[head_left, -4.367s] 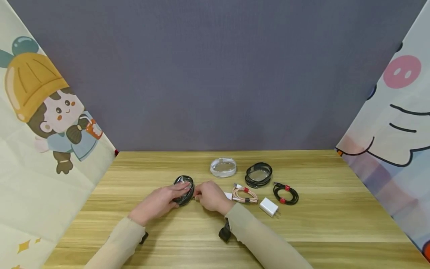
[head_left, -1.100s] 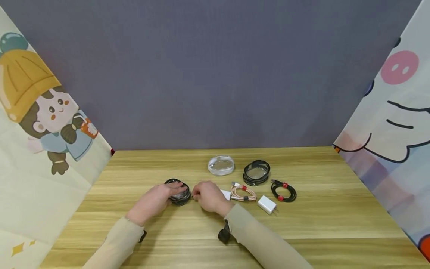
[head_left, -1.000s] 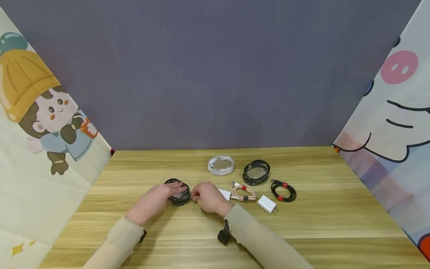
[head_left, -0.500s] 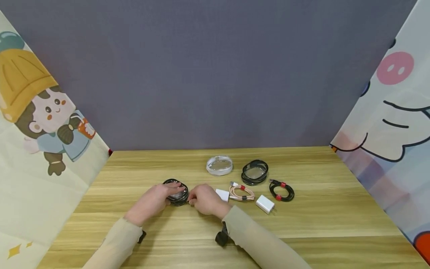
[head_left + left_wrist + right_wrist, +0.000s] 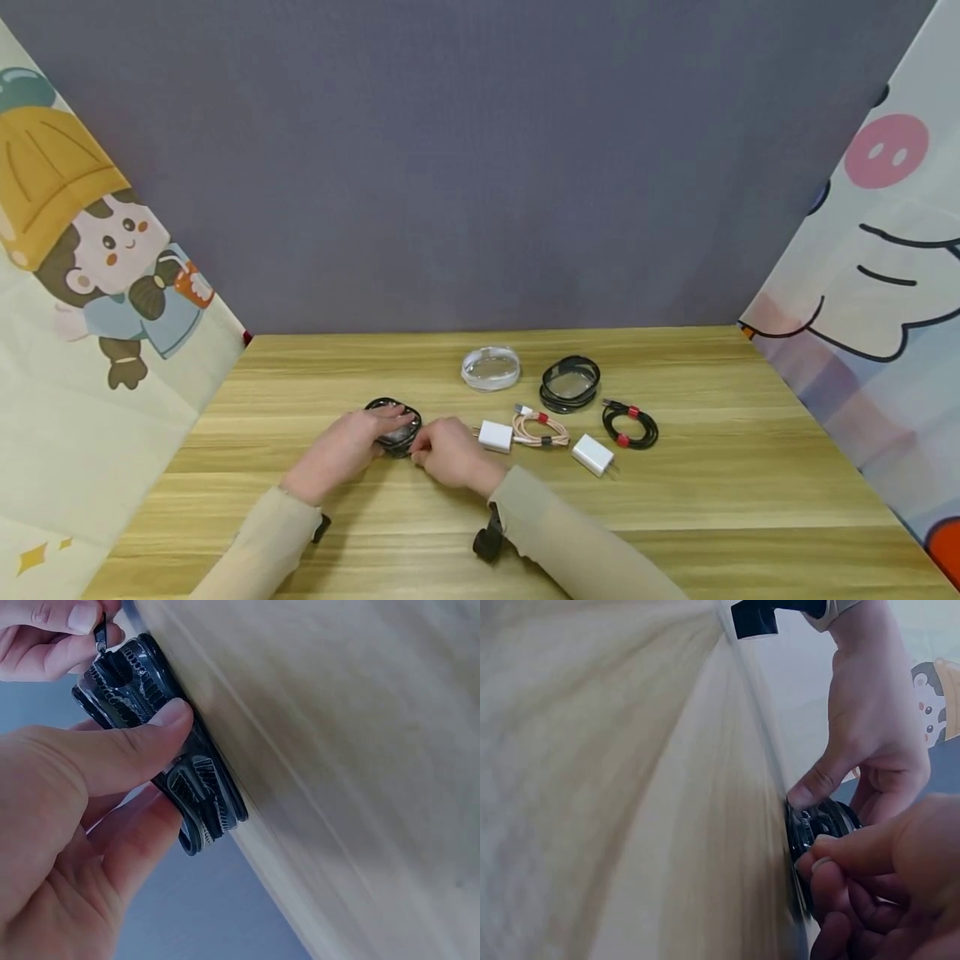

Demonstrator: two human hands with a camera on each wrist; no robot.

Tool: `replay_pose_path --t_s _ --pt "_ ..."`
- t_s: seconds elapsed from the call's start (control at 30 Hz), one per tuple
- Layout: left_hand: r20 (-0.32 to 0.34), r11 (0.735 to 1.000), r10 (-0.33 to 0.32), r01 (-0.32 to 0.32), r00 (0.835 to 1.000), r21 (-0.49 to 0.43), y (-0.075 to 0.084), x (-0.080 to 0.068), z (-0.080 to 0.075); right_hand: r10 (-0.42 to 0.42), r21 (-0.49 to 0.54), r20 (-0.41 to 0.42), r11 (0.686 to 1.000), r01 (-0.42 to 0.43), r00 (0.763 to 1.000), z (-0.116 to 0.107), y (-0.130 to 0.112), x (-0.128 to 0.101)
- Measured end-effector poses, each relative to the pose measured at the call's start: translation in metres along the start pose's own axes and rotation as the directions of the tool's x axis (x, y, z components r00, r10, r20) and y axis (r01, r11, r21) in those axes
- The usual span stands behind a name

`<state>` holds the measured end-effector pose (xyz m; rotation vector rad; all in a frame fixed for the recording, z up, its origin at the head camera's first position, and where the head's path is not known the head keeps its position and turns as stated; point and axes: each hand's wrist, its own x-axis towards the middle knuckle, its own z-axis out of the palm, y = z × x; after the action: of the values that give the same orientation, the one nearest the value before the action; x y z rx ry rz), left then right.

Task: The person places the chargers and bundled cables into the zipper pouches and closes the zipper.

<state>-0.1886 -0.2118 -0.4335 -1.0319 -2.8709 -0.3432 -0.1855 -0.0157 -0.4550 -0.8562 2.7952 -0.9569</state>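
Note:
A small round clear pouch with black zipper trim (image 5: 397, 427) lies on the left half of the wooden table. My left hand (image 5: 337, 454) grips it from the left; in the left wrist view the thumb (image 5: 174, 716) presses its zippered side wall and the other fingers reach across its top. At the pouch's near right side my right hand (image 5: 452, 452) pinches the zipper pull (image 5: 100, 635) between thumb and fingertips. In the right wrist view the fingers of that hand (image 5: 870, 859) hide the pull and part of the pouch (image 5: 817, 825).
Right of my right hand lie a white charger (image 5: 495, 437), a coiled pink cable (image 5: 542, 431), another white charger (image 5: 593, 455) and a coiled black cable (image 5: 630, 426). Behind them sit a white-trimmed clear pouch (image 5: 491, 369) and a black-trimmed one (image 5: 570, 384). A grey panel (image 5: 480, 167) stands behind.
The right hand, with the zipper pull, has moved along the pouch's right side towards the near edge, uncovering the left white charger. The pouch has turned and lies lower under the left hand.

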Motion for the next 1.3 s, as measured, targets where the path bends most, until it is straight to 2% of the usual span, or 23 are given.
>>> replay_pose_path --t_s 0.17,0.3,0.6,0.9,1.17,1.3 --pt "-0.023 1.000 -0.017 0.016 1.000 -0.013 0.001 0.000 0.001 0.056 -0.017 -0.013 0.998 -0.056 0.998 0.006 -0.005 0.001" --pt "-0.036 1.000 -0.006 0.006 0.999 -0.004 0.000 0.000 0.003 0.081 -0.038 -0.032 0.996 -0.082 0.996 0.010 -0.010 0.001" --pt "-0.044 0.999 -0.026 0.024 0.999 -0.034 0.001 0.000 0.002 0.055 -0.021 -0.066 0.998 -0.057 0.996 0.015 -0.014 0.000" --pt "-0.065 1.000 -0.023 0.023 0.998 0.004 0.002 -0.001 0.004 0.056 -0.044 -0.056 0.997 -0.059 0.997 0.013 -0.010 0.000" --pt "-0.030 1.000 -0.018 0.019 0.999 0.011 0.000 0.000 -0.001 0.055 -0.038 -0.039 0.998 -0.057 0.998 0.010 -0.009 0.000" --pt "-0.001 0.999 -0.041 0.041 0.999 -0.001 0.000 0.002 -0.004 0.051 -0.033 -0.037 0.998 -0.052 0.998 0.009 -0.008 0.000"
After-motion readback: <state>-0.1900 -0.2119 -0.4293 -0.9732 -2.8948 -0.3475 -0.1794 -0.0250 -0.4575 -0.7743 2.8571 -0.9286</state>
